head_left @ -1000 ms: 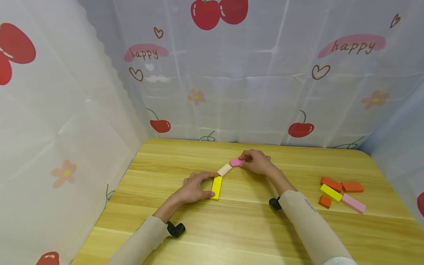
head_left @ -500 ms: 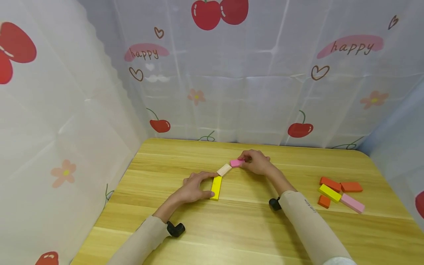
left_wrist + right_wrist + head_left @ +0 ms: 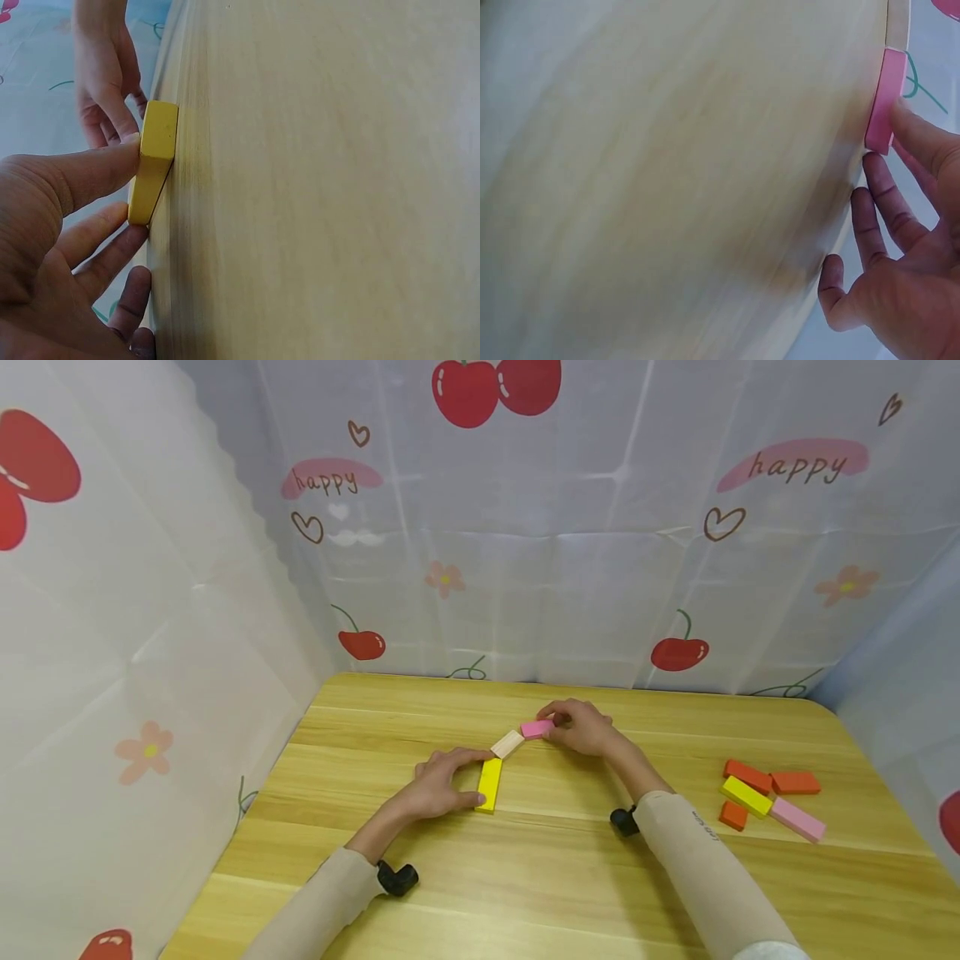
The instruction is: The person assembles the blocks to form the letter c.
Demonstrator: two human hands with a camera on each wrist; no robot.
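A yellow block [image 3: 489,785], a bare-wood block [image 3: 507,744] and a pink block [image 3: 536,729] lie in a bent row on the table, their ends meeting or nearly so. My left hand [image 3: 438,789] holds the yellow block, thumb at its near end and index finger by its far end, where the wood block begins. In the left wrist view the thumb presses the yellow block's edge and other fingers touch its side. My right hand [image 3: 580,727] pinches the right end of the pink block. Its remaining fingers spread along the tabletop in the right wrist view.
At the right of the wooden table [image 3: 525,893] lies a loose group: several orange blocks [image 3: 796,783], another yellow block [image 3: 747,797] and a lighter pink block [image 3: 798,820]. A printed white curtain [image 3: 517,602] stands behind the table's back edge and along its sides.
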